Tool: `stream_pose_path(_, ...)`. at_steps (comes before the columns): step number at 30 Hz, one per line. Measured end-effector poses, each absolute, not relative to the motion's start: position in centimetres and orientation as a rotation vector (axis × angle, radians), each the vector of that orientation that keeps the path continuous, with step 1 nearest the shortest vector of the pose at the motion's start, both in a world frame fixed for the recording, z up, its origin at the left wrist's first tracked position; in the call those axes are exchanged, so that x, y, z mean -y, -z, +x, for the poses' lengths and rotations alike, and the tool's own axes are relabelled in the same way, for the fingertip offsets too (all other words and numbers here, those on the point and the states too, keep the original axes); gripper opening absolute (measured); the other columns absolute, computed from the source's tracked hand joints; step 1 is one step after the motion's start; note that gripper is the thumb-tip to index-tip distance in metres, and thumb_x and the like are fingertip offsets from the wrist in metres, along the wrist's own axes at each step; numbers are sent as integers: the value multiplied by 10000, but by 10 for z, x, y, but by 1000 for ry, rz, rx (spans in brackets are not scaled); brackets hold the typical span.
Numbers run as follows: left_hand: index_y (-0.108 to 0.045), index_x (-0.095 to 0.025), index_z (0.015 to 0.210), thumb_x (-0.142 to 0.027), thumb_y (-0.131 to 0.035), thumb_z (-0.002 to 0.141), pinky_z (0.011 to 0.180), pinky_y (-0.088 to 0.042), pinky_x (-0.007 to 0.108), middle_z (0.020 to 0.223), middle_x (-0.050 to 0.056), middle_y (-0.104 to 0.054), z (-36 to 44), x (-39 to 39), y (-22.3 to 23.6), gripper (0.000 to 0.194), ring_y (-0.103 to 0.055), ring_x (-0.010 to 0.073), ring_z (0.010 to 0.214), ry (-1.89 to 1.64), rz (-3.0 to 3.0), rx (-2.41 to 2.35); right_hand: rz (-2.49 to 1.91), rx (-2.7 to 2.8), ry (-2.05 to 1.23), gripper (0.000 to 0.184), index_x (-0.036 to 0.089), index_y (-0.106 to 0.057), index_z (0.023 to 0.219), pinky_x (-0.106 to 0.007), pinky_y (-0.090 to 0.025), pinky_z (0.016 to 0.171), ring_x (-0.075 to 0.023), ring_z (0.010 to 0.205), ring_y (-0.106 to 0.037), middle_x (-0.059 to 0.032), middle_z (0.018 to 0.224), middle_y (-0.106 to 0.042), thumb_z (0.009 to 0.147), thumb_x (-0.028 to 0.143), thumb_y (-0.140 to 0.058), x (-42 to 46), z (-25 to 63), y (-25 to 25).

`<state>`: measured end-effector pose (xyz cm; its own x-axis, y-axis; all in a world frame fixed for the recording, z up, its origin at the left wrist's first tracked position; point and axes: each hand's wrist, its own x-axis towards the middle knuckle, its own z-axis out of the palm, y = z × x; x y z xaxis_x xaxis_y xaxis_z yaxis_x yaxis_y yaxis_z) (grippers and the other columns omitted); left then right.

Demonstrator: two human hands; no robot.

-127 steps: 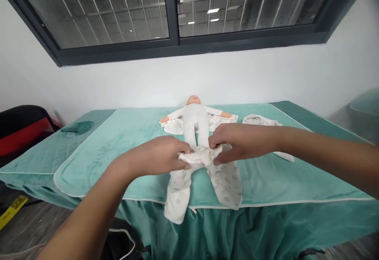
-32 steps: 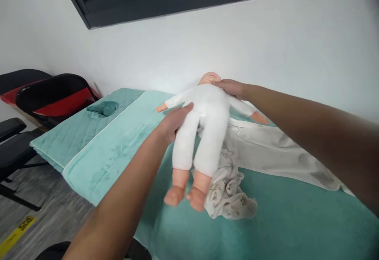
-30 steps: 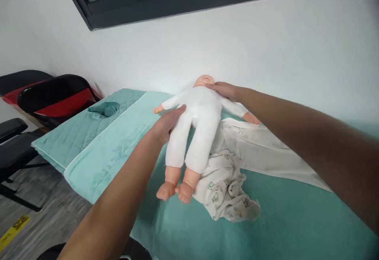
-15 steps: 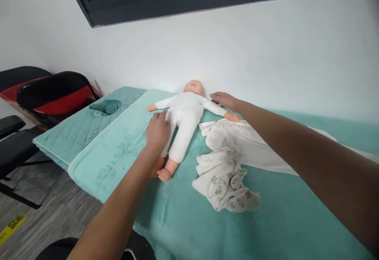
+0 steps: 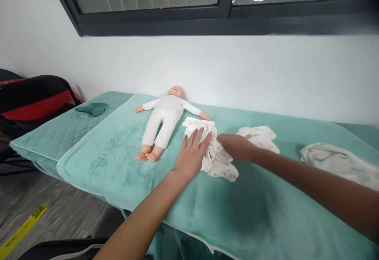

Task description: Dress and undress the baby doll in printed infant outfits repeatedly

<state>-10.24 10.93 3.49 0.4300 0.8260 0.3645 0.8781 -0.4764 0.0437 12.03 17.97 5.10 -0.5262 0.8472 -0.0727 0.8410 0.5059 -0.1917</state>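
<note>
A baby doll (image 5: 167, 112) in a white suit lies on its back on the green mat, arms spread and feet toward me. To its right is a crumpled white cloth (image 5: 220, 165). My left hand (image 5: 191, 155) rests on the left side of this cloth, open, with its fingers spread. At the cloth's right edge, my right hand (image 5: 235, 146) has its fingers bunched together on the fabric; the fingertips are partly hidden. Behind my right wrist lies another white cloth (image 5: 262, 135). A third whitish cloth (image 5: 337, 163) lies farther right.
The green padded mat (image 5: 118, 165) covers the table against a white wall (image 5: 237, 74) under a dark-framed window (image 5: 166, 27). A quilted green cover with an opening (image 5: 92, 110) is at the left end. Black and red chairs (image 5: 41, 102) stand beyond it.
My left hand has moved right from the doll's leg onto the crumpled cloth. My right hand has come down from beside the doll's arm to the cloth. The view has turned right.
</note>
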Motion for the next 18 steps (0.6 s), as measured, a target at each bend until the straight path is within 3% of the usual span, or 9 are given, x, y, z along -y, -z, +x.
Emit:
stream_pose_path(3, -410, -283, 1461, -33, -446, 854, 1155, -245, 644, 1627, 112, -255, -86, -107, -39, 658, -199, 337, 1505, 521, -2610, 1324, -1114, 2993, -70, 222, 177, -610, 993, -281, -379, 631, -206, 911, -631, -95, 1060, -670, 959, 161, -391, -110, 106, -71)
stream_pose_path(6, -632, -247, 1164, -120, -503, 870, 1168, -195, 665, 1562, 83, -391, -74, -103, -46, 346, -256, 319, 1484, 494, -2700, 1128, -1053, 3075, 116, 216, 181, -591, 1034, -281, -343, 565, -223, 897, -634, -90, 1064, -656, 939, 122, -406, -68, 110, -89)
stream_pose_path(10, -639, -191, 995, -125, -551, 833, 1198, -181, 596, 1419, 117, -546, -61, -96, -59, 196, -344, 300, 1439, 655, -2559, 1183, -1630, 2817, 141, 288, 177, -556, 1149, -315, -397, 578, -260, 838, -662, -99, 1079, -654, 988, 377, -424, -62, 139, -99)
stream_pose_path(13, -617, -183, 946, -144, -555, 829, 1160, -275, 532, 1265, 129, -633, -54, -87, -72, 138, -516, 293, 1285, 841, -2416, 1375, -1947, 2648, 27, 431, 171, -564, 1151, -364, -460, 659, -303, 877, -675, -128, 1084, -658, 953, 535, -443, -71, 165, -100)
stream_pose_path(16, -578, -195, 884, -206, -542, 846, 940, -468, 427, 969, 91, -675, -48, -73, -86, 54, -645, 251, 945, 1052, -2287, 1743, -1960, 2579, -123, 410, 180, -587, 1160, -420, -483, 756, -343, 983, -655, -158, 1123, -652, 943, 505, -462, -70, 177, -95)
stream_pose_path(18, -553, -201, 898, -232, -541, 843, 801, -494, 373, 910, 65, -655, -44, -61, -90, 64, -636, 236, 860, 1275, -2182, 1967, -1840, 2441, -369, 417, 185, -615, 1147, -449, -478, 838, -335, 1024, -644, -156, 1127, -665, 964, 499, -409, -62, 174, -88)
